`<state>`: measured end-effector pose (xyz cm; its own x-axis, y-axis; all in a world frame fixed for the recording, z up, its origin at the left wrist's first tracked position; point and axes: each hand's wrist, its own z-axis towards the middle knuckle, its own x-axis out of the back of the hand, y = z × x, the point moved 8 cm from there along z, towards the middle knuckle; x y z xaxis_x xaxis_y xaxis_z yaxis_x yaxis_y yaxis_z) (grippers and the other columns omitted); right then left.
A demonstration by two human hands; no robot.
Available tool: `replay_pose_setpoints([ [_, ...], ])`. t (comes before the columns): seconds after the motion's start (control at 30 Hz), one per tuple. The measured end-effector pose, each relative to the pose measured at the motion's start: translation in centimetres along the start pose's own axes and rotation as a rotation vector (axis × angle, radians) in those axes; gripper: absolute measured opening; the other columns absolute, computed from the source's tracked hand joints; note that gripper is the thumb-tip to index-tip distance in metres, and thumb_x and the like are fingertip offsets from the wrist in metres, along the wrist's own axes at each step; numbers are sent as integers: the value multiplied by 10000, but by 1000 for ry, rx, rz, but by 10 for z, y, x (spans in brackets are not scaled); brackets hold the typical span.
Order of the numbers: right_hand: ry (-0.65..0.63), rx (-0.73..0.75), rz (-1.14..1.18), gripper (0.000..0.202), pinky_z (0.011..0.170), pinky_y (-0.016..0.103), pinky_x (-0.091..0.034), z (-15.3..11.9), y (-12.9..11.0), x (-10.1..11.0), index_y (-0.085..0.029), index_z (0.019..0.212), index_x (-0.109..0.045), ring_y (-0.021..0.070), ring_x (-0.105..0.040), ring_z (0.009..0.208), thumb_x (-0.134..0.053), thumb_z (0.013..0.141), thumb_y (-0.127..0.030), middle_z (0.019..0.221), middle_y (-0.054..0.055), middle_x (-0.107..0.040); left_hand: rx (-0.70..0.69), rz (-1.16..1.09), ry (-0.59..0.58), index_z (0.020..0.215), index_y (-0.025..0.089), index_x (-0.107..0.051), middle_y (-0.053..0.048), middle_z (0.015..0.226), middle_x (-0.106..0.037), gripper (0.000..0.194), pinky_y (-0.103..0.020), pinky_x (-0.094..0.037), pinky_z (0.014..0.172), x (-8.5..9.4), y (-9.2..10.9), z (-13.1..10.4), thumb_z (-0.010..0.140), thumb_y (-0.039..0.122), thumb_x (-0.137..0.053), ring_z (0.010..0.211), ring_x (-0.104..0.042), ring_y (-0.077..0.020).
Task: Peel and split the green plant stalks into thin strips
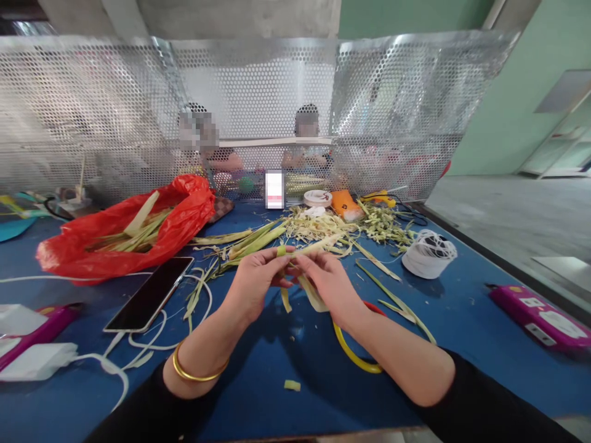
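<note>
My left hand (258,277) and my right hand (325,280) meet over the middle of the blue table. Thumbs and fingers of both are pinched on pale, dry husk strips (314,297) that look like corn husk. One broad strip hangs below my right hand, and a narrow yellowish one (287,300) dangles between the hands. A green-yellow bit (281,250) sticks up at my left fingertips. The fingers partly hide where the strips meet. Beyond them lies a heap of shredded husk (318,226), with longer green husk leaves (256,240) at its left.
A red plastic bag (124,255) of husks lies left, near a phone (150,295) and white cables. At right are a white cord spool (429,255) and a purple power strip (540,314). A yellow-red ring (353,354) lies under my right forearm. Perforated metal screens (253,80) stand behind; two people sit beyond.
</note>
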<state>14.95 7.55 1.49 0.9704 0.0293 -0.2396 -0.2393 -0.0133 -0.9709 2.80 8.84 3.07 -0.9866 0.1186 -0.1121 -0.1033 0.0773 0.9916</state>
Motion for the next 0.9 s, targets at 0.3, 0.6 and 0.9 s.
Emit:
replay_pose_setpoints([
  [0.3, -262, 339, -389, 141, 658, 282, -510, -14, -33, -18, -208, 932, -633, 152, -647, 670, -555, 825, -254, 780, 17, -686, -123, 173, 88, 907, 161, -727, 48, 460, -546, 202, -181, -277, 360, 10, 13, 1, 727, 226, -661, 378, -409, -59],
  [0.6, -96, 529, -605, 100, 649, 275, -453, -2, -65, 5, -193, 753, -675, 161, -611, 681, -598, 786, -246, 726, 22, -667, -13, 281, -214, 718, 154, -704, 6, 505, -580, 156, -189, -231, 380, -16, 4, -5, 747, 282, -618, 408, -423, -68],
  [0.9, 55, 479, -1124, 122, 506, 242, -259, 2, -52, 10, -205, 676, -600, 131, -443, 525, -531, 771, -170, 567, -17, -566, 36, 259, -412, 710, 146, -717, -38, 606, -638, 178, -187, -303, 404, -29, -1, -12, 744, 257, -582, 482, -493, -88],
])
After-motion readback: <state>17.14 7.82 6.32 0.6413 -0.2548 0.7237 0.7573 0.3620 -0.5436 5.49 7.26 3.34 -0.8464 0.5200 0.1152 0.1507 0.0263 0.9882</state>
